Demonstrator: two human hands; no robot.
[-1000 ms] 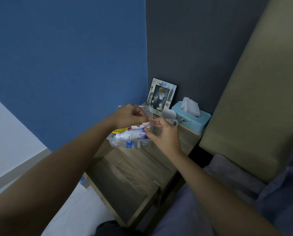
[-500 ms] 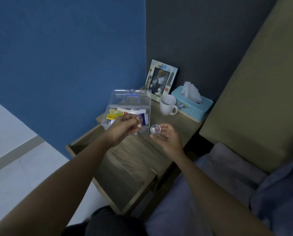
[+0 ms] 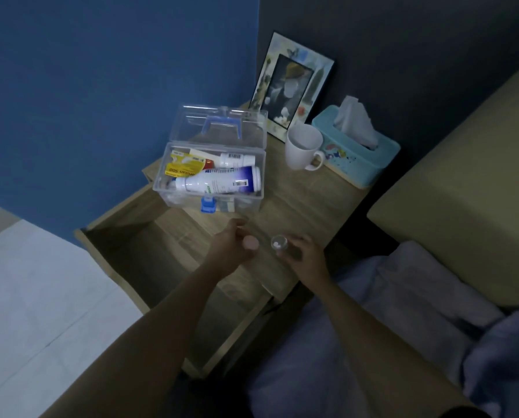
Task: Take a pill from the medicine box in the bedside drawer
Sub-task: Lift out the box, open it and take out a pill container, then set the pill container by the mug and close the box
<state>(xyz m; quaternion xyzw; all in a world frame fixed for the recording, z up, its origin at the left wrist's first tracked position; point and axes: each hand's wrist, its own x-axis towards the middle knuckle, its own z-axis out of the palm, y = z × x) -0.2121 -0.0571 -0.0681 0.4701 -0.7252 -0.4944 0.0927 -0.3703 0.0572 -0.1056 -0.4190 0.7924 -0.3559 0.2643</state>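
The clear plastic medicine box [image 3: 161,188] stands open on the bedside table, its lid with a blue handle tipped back. Inside lie a white and blue bottle [image 3: 219,184], a second white bottle and a yellow pack. My right hand [image 3: 303,256] holds a small clear vial [image 3: 278,244] upright, with white pills visible in its open mouth. My left hand [image 3: 231,251] hovers just left of it, pinching what looks like a small pink cap [image 3: 250,242]. Both hands are over the table's front part, nearer to me than the box.
The wooden drawer [image 3: 113,236] is pulled out to the left, below my left arm. A white mug [image 3: 302,149], a teal tissue box [image 3: 357,155] and a picture frame [image 3: 291,86] stand at the back of the table. The bed with its grey bedding [image 3: 403,297] lies to the right.
My hands were joined over the box. They have since pulled back toward me and come apart, the right with the open vial and the left with the pink cap.
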